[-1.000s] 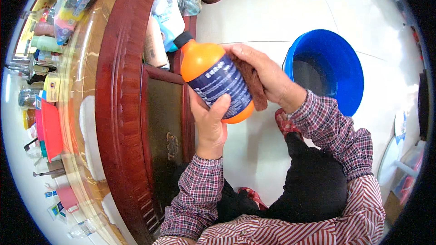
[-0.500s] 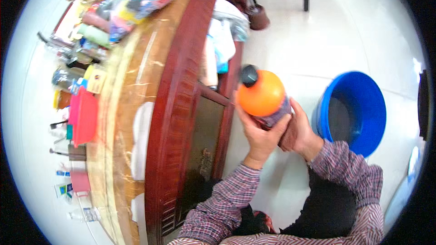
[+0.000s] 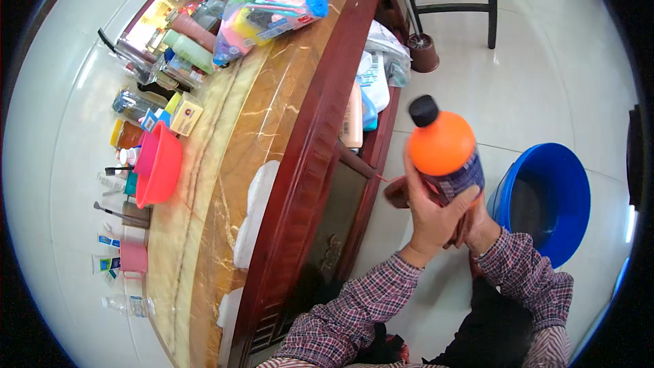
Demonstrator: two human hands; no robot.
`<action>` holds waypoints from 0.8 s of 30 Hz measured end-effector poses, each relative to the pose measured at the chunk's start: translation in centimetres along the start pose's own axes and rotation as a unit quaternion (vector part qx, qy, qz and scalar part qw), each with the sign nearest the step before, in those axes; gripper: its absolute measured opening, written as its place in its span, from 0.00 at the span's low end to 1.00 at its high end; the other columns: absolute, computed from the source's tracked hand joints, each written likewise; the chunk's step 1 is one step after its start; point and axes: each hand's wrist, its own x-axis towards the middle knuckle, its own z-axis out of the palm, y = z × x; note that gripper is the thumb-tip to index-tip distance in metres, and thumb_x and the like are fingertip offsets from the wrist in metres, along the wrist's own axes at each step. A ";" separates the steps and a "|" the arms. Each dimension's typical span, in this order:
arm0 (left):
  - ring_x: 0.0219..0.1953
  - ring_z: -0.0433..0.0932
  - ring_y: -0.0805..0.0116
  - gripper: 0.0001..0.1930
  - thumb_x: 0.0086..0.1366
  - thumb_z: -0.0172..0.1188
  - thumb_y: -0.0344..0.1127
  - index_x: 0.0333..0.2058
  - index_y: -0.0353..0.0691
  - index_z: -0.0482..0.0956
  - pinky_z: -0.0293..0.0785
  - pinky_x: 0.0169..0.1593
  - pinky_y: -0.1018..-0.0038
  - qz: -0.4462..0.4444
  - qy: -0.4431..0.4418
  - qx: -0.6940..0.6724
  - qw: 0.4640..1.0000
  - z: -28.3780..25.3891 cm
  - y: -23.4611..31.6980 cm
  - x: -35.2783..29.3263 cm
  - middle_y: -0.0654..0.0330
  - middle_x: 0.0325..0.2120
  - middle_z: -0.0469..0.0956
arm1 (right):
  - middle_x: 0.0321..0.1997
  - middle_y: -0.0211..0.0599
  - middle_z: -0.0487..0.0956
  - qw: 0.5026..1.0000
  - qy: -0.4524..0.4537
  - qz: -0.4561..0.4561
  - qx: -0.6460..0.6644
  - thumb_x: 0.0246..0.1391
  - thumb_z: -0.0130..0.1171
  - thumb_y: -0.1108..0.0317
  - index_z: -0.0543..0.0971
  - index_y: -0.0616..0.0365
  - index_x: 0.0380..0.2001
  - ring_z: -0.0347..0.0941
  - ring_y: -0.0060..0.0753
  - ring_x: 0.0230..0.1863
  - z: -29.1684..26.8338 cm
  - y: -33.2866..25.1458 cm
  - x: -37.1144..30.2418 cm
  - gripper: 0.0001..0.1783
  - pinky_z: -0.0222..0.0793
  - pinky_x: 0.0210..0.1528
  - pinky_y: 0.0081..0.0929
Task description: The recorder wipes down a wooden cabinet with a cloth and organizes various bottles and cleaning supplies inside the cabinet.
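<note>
Above the floor, an orange bottle with a black cap and a dark printed label tilts up toward the left. My left hand is closed around its lower part, thumb across the label. My right hand is behind and below the bottle, its fingers mostly hidden. A reddish-brown cloth is bunched in that hand against the bottle; its folds show on both sides of my left hand.
On the right a blue bucket stands on the tiled floor. Left is a dark red wooden cabinet with a marble top, holding a red basin, bottles and a plastic bag. More bottles fill the open shelf. A black-legged chair stands beyond.
My hands and the bottle have moved slightly to the right in view, and the cloth now shows left of the bottle. The whole view has shifted, with the cabinet further right.
</note>
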 end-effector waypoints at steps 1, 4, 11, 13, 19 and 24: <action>0.58 0.62 0.59 0.53 0.45 0.69 0.28 0.63 0.37 0.39 0.60 0.59 0.66 -0.005 -0.008 -0.006 1.000 0.4 -0.1 0.5 0.49 0.55 0.59 | 0.47 0.46 0.75 0.999 -0.034 0.004 -0.012 0.56 0.34 0.36 0.71 0.58 0.50 0.74 0.44 0.41 0.6 -0.3 -0.6 0.37 0.75 0.38 0.40; 0.55 0.66 0.60 0.55 0.44 0.69 0.25 0.63 0.39 0.37 0.63 0.57 0.66 0.041 0.032 0.061 0.997 -1.0 0.5 1.5 0.50 0.54 0.60 | 0.43 0.42 0.77 0.997 0.040 0.064 0.011 0.56 0.37 0.37 0.72 0.58 0.47 0.73 0.40 0.41 5.0 -1.3 -0.7 0.35 0.71 0.42 0.37; 0.56 0.66 0.59 0.55 0.44 0.70 0.27 0.63 0.39 0.37 0.63 0.57 0.66 0.056 -0.086 0.144 0.984 -2.9 1.1 0.4 0.50 0.55 0.60 | 0.41 0.38 0.77 0.997 0.055 -0.034 -0.035 0.61 0.41 0.56 0.73 0.65 0.46 0.73 0.30 0.42 3.8 -3.5 -0.4 0.23 0.68 0.47 0.29; 0.57 0.65 0.59 0.55 0.43 0.70 0.27 0.63 0.39 0.38 0.62 0.58 0.65 0.007 -0.129 0.146 0.981 -3.3 1.1 -0.4 0.50 0.56 0.60 | 0.41 0.41 0.78 0.965 0.020 -0.141 -0.218 0.61 0.43 0.60 0.74 0.67 0.44 0.74 0.30 0.43 4.2 -5.3 -0.7 0.20 0.68 0.49 0.27; 0.58 0.63 0.60 0.56 0.43 0.70 0.26 0.64 0.40 0.36 0.63 0.58 0.64 -0.048 -0.114 0.137 0.983 -4.1 3.1 -2.0 0.52 0.57 0.56 | 0.39 0.42 0.78 0.978 -0.100 -0.153 -0.104 0.60 0.44 0.61 0.74 0.66 0.42 0.75 0.31 0.40 7.5 -6.6 0.5 0.18 0.72 0.46 0.24; 0.51 0.69 0.62 0.44 0.41 0.65 0.20 0.59 0.36 0.54 0.65 0.56 0.64 0.037 0.083 0.182 0.979 -4.2 10.1 -1.0 0.55 0.50 0.66 | 0.44 0.45 0.73 0.993 0.000 -0.111 0.033 0.57 0.40 0.50 0.69 0.63 0.44 0.70 0.39 0.45 6.3 -8.4 4.4 0.26 0.67 0.53 0.38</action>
